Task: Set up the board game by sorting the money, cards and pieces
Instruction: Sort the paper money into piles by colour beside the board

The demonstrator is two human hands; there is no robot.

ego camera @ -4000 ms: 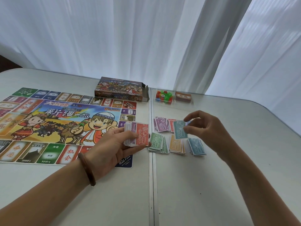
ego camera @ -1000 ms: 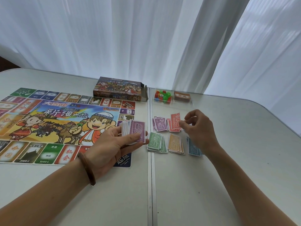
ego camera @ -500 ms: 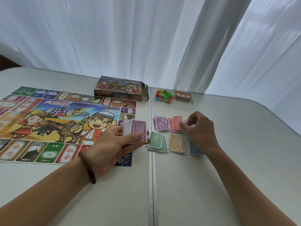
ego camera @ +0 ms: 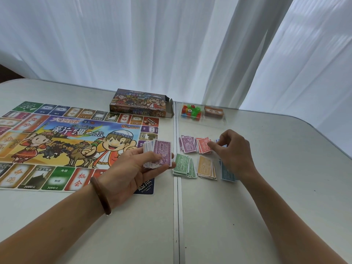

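Head camera: the left hand (ego camera: 131, 168) grips a stack of money (ego camera: 159, 153), a purple 5000 note on top. The right hand (ego camera: 234, 151), fingers curled, touches the edge of the red pile (ego camera: 203, 145) on the tabletop (ego camera: 266, 206); whether it pinches a note I cannot tell. The green pile (ego camera: 182, 165) lies between the hands.

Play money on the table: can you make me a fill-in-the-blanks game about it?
1. The top note of the stack in the left hand reads ____.
2. The right hand touches the red pile, just beyond the ____ pile.
3. The green pile shows the number ____.
Missing words: 5000; orange; 500.
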